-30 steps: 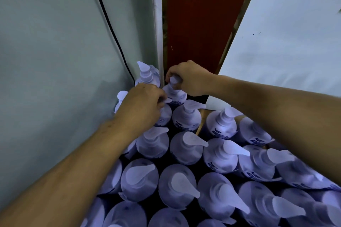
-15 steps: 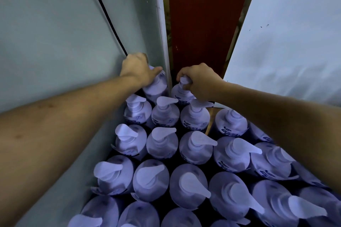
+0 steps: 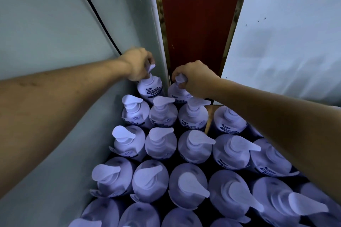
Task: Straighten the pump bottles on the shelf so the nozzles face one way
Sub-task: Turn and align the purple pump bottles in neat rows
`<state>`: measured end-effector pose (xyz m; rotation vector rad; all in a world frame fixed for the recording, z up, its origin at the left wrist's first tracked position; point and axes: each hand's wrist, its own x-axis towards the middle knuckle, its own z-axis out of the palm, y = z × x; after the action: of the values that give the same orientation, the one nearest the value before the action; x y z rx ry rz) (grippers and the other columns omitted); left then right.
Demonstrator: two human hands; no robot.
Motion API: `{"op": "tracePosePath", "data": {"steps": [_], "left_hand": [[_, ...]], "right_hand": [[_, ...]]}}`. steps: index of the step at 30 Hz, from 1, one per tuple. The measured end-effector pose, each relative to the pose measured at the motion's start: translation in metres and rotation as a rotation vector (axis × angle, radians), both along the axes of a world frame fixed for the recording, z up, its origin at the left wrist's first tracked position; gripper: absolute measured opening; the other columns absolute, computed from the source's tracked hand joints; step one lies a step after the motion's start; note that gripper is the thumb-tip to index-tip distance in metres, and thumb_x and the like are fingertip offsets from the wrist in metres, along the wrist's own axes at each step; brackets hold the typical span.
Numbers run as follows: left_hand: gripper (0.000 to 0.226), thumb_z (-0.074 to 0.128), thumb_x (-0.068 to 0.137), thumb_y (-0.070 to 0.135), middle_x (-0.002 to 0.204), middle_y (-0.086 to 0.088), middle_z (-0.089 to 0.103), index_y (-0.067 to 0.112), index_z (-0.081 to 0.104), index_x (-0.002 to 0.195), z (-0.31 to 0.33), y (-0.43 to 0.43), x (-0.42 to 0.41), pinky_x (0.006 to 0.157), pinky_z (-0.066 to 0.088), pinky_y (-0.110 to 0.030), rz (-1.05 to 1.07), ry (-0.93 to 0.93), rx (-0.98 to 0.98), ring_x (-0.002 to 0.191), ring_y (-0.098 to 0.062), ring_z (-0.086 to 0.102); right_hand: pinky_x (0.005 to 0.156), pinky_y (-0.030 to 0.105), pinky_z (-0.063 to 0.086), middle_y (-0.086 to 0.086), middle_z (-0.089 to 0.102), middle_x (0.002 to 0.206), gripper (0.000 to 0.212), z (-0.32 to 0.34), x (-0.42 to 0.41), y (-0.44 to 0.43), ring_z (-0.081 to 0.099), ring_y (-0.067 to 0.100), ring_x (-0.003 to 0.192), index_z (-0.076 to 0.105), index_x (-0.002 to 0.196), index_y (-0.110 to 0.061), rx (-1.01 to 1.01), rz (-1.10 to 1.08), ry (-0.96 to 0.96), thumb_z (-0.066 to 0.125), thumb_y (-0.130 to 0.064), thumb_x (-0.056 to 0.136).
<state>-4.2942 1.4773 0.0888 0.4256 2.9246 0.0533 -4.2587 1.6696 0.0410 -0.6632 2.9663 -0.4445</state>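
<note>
While rows of lilac-white plastic pump bottles stand packed shoulder to shoulder on a shelf hidden beneath them, hemmed in by a pale grey-green side wall on the left, a white wall panel on the right and a dark red panel behind, a person reaches both bare forearms over the stock to the rearmost row. Most nozzles nearer the camera point rightward, which suggests the job is well along and the back corner is what is left. The left grip is clenched round the pump head of the back-left bottle, which stands hard against the side wall, its white nozzle tip poking out past the fingers. The right grip is likewise clenched on the pump head of the back-right bottle just beside it. Holding each by the head rather than the body looks deliberate: the bodies are wedged between neighbours, and the head is the part to twist. A thin black cable runs down the side wall to behind the left wrist.
</note>
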Motion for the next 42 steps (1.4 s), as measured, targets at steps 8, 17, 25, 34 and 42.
{"op": "tracePosePath", "data": {"steps": [8, 17, 25, 34, 42], "left_hand": [[0.025, 0.071, 0.079, 0.013, 0.097, -0.004, 0.069, 0.018, 0.069, 0.103, -0.003, -0.010, 0.004, 0.077, 0.045, -0.022, 0.002, 0.027, 0.092, 0.092, -0.020, 0.062], [0.014, 0.060, 0.085, 0.012, 0.085, -0.018, 0.067, 0.002, 0.068, 0.091, 0.002, -0.015, 0.010, 0.076, 0.051, -0.035, -0.174, -0.021, -0.085, 0.081, -0.032, 0.060], [0.010, 0.061, 0.084, 0.011, 0.076, -0.014, 0.062, 0.009, 0.061, 0.074, 0.007, -0.017, 0.011, 0.064, 0.039, -0.026, -0.215, -0.029, -0.222, 0.074, -0.028, 0.053], [0.017, 0.063, 0.084, 0.018, 0.083, -0.020, 0.066, 0.002, 0.066, 0.080, 0.003, -0.020, 0.010, 0.069, 0.044, -0.031, -0.185, -0.029, -0.168, 0.084, -0.035, 0.060], [0.009, 0.068, 0.082, 0.017, 0.081, -0.013, 0.065, 0.007, 0.066, 0.080, 0.005, -0.019, 0.009, 0.072, 0.048, -0.033, -0.206, -0.071, -0.216, 0.084, -0.032, 0.062]], "right_hand": [[0.084, 0.043, 0.052, 0.006, 0.065, 0.114, 0.034, 0.001, 0.004, -0.005, 0.057, 0.030, 0.101, 0.061, 0.122, -0.024, -0.016, 0.000, -0.006, 0.057, -0.013, 0.089], [0.076, 0.034, 0.051, 0.005, 0.066, 0.111, 0.039, -0.002, 0.001, -0.010, 0.060, 0.027, 0.097, 0.060, 0.120, -0.025, -0.017, -0.048, -0.032, 0.060, -0.006, 0.086], [0.069, 0.028, 0.046, 0.002, 0.067, 0.111, 0.032, 0.002, -0.003, -0.017, 0.061, 0.023, 0.095, 0.065, 0.112, -0.025, -0.128, -0.101, -0.053, 0.066, -0.009, 0.084], [0.083, 0.041, 0.053, 0.005, 0.066, 0.111, 0.028, 0.008, -0.010, -0.040, 0.060, 0.027, 0.099, 0.066, 0.111, -0.020, -0.111, -0.047, -0.082, 0.066, -0.015, 0.084], [0.075, 0.037, 0.054, 0.012, 0.060, 0.114, 0.031, 0.007, -0.012, -0.046, 0.059, 0.030, 0.095, 0.059, 0.117, -0.021, -0.061, -0.044, -0.124, 0.064, -0.015, 0.087]]}}
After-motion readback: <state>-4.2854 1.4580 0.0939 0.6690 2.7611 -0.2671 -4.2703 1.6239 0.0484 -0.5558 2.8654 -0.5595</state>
